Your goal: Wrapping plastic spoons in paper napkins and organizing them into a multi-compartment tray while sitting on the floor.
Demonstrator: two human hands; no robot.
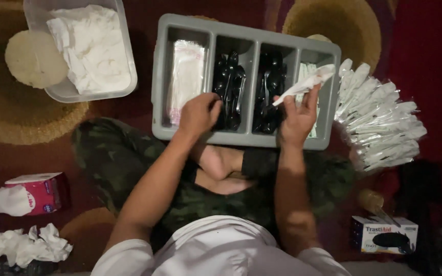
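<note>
Left hand (199,113) curled over black cutlery (228,87) in grey tray (246,38), grip unclear; right hand (299,118) beside it pinching folded white napkin (305,82).

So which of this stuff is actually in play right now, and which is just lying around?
In play:
- left hand over the black cutlery
- right hand, its grip on a white napkin
- grey divided tray
- wrapped sets fanned beside the tray

Lying about:
- clear tub of white napkins
- tissue box
- crumpled tissues
- glove box
</note>
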